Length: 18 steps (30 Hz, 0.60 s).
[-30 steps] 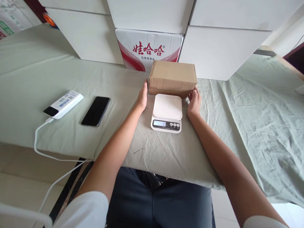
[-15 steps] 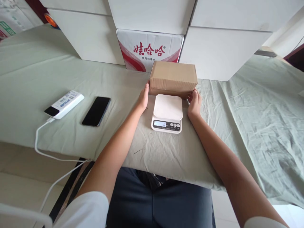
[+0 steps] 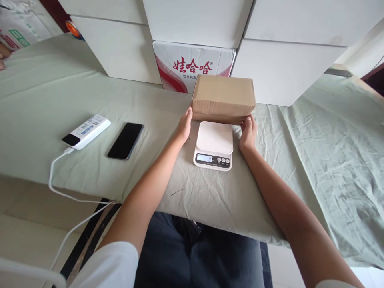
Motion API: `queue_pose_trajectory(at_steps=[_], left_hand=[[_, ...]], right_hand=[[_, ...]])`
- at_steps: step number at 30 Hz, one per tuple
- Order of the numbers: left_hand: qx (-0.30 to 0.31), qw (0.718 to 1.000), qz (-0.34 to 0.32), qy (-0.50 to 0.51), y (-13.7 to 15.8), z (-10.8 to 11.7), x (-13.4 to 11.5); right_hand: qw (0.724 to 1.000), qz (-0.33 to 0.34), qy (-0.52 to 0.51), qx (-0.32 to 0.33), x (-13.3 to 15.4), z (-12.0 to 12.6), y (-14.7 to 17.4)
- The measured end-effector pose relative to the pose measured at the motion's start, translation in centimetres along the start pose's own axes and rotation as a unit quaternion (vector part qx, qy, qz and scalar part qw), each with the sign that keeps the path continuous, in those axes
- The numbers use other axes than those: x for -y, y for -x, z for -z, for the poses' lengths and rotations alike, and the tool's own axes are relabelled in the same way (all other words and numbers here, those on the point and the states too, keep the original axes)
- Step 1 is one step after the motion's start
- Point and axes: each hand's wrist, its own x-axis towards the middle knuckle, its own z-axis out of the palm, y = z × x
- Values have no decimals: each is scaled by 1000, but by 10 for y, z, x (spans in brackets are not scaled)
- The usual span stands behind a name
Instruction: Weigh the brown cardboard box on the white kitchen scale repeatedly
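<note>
A brown cardboard box (image 3: 223, 98) is held from both ends, just behind a white digital kitchen scale (image 3: 214, 138). My left hand (image 3: 184, 124) is on its left end, thumb up and the other fingers mostly hidden. At the lower right corner, my right hand (image 3: 248, 131) grips the box with fingers curled behind it. The scale's bare platform lies between my wrists, and its display reads 0. Whether the box's underside touches the cloth is hard to tell.
Stacked white cartons (image 3: 267, 72) stand at the back, one printed in red (image 3: 171, 72). On the left lie a black phone (image 3: 126, 141) and a white power bank (image 3: 87, 132) with a cable (image 3: 51, 172). Part of another person's hand (image 3: 2, 60) shows at the far left edge.
The box has risen slightly with both hands on it. The view has shifted a little, and another person's hand has appeared at the left edge. The scale stays in place.
</note>
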Motion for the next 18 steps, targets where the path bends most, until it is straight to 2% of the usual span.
queue_pose_trajectory(at_steps=[4, 8, 13, 18], left_hand=[[-88, 987, -130, -18, 12, -2, -26], [-154, 970, -184, 22, 17, -7, -48], [-122, 974, -185, 48, 20, -10, -53], [-111, 977, -178, 42, 25, -8, -48]], right_hand=[[998, 49, -1, -49, 36, 1, 10], [996, 52, 3, -79, 56, 13, 41], [997, 17, 19, -77, 57, 27, 92], [996, 0, 21, -83, 53, 30, 106]])
